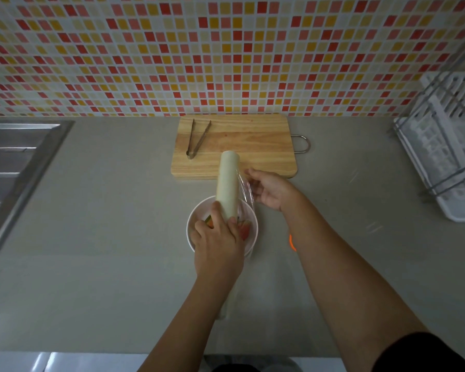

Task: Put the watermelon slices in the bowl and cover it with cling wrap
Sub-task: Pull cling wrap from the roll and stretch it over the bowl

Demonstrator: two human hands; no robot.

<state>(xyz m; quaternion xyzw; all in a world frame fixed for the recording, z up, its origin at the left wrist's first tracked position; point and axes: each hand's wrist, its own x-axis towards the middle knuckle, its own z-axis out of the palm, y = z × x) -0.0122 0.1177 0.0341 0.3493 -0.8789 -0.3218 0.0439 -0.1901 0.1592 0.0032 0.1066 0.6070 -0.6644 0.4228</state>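
Note:
A white bowl (196, 213) stands on the grey counter with red watermelon slices (245, 229) inside, partly hidden by my hand. Above the bowl I hold a white roll of cling wrap (228, 181), pointing away from me. My left hand (218, 242) grips the near end of the roll. My right hand (269, 189) pinches the clear film (244, 189) pulled off the roll's right side, a short stretch hanging over the bowl's right rim.
A wooden cutting board (253, 146) lies behind the bowl against the tiled wall, with metal tongs (196, 139) on its left part. A steel sink (14, 157) is at the left. A white dish rack (446, 146) stands at the right.

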